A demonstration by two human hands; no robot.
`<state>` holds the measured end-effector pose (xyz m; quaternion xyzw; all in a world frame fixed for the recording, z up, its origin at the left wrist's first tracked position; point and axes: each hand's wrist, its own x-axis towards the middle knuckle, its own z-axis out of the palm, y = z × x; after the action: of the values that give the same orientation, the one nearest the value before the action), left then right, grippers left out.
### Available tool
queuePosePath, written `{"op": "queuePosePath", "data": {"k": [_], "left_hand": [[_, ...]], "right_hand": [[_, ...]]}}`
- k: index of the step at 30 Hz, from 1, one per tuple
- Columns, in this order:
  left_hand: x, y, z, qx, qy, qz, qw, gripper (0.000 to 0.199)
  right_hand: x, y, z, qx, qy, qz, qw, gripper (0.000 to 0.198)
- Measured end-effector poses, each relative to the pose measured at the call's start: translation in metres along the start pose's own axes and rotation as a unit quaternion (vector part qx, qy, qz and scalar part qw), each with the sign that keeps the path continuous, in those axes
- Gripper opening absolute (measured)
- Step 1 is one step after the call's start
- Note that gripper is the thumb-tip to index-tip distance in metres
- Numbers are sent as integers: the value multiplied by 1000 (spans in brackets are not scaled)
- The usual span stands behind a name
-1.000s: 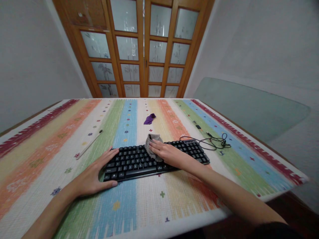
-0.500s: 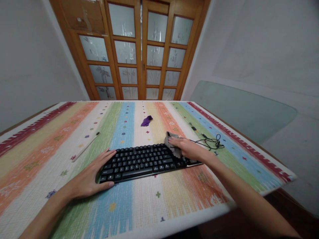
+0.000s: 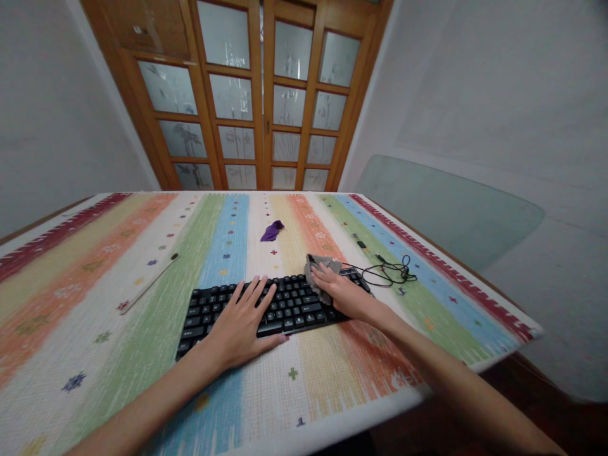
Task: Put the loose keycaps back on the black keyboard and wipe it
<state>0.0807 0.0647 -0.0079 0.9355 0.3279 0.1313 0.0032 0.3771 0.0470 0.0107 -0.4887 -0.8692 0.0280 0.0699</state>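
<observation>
A black keyboard (image 3: 289, 297) lies across the striped tablecloth in front of me. My left hand (image 3: 242, 326) rests on its left-middle part, fingers spread over the keys and thumb at the near edge. My right hand (image 3: 342, 292) presses a crumpled grey cloth (image 3: 316, 261) onto the keys right of the middle. Fingers lie along the top of the cloth, and part of it is hidden under the hand. The keyboard's black cable (image 3: 389, 273) is bunched up to the right, with its plug on the tablecloth.
A thin brush with a dark tip (image 3: 149, 284) lies on the left. Beyond the keyboard is a purple cloth piece (image 3: 272, 232). A small black object (image 3: 361, 244) sits toward the back right. The striped tablecloth (image 3: 266, 405) covers the table, with wooden glass-paned doors (image 3: 260, 114) behind.
My left hand has moved right, from the keyboard's left end onto its keys. My right hand and the grey cloth have shifted slightly left in the picture, and the camera view has turned a little.
</observation>
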Motion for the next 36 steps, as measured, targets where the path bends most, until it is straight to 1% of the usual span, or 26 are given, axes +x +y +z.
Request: {"op": "queuePosePath", "data": {"k": [4, 9, 14, 17, 20, 21, 23, 24, 25, 26, 27, 28, 29, 31, 33, 36], "left_hand": [[-1, 0, 6, 7, 26, 0, 1000, 92], [-3, -1, 6, 9, 24, 1, 1000, 92], [-2, -1, 4, 8, 23, -2, 1000, 92], [-2, -2, 3, 8, 12, -1, 1000, 93], [-2, -2, 2, 10, 8, 0, 1000, 93], [-2, -2, 2, 10, 9, 0, 1000, 93], [-2, -3, 2, 11, 14, 1, 1000, 93], [-2, -3, 3, 11, 17, 2, 1000, 93], [-2, -3, 4, 10, 20, 3, 1000, 92], [-3, -4, 5, 10, 23, 3, 1000, 92], [-3, -4, 6, 10, 26, 3, 1000, 92], [-3, -4, 7, 13, 29, 2, 999, 92], [-3, -5, 8, 17, 32, 1, 999, 92], [-3, -5, 10, 28, 37, 1, 999, 92], [-3, -4, 10, 38, 41, 3, 998, 92], [-3, -3, 9, 47, 43, 3, 998, 92]], "right_hand": [[-19, -16, 5, -22, -7, 17, 1000, 90], [-49, -36, 19, -46, 33, 24, 998, 88], [-72, -49, 23, -42, 14, 41, 998, 90], [-84, -50, 15, -9, 5, 38, 999, 95], [-89, -43, -6, 49, 5, 14, 999, 93], [-89, -38, -15, 67, 19, 11, 998, 89], [-83, -27, -29, 71, 90, 23, 993, 80], [-78, -20, -33, 54, 130, 38, 989, 77], [-72, -14, -34, 33, 156, 57, 986, 76], [-66, -8, -33, 12, 159, 76, 984, 77], [-60, -2, -30, -4, 143, 94, 985, 80], [-55, 2, -25, -15, 109, 106, 988, 84], [-50, 6, -19, -24, 70, 110, 991, 87], [-47, 10, -8, -38, 14, 107, 993, 90], [-51, 11, -1, -46, -6, 102, 994, 90], [-67, 7, 4, -40, -18, 112, 993, 93]]}}
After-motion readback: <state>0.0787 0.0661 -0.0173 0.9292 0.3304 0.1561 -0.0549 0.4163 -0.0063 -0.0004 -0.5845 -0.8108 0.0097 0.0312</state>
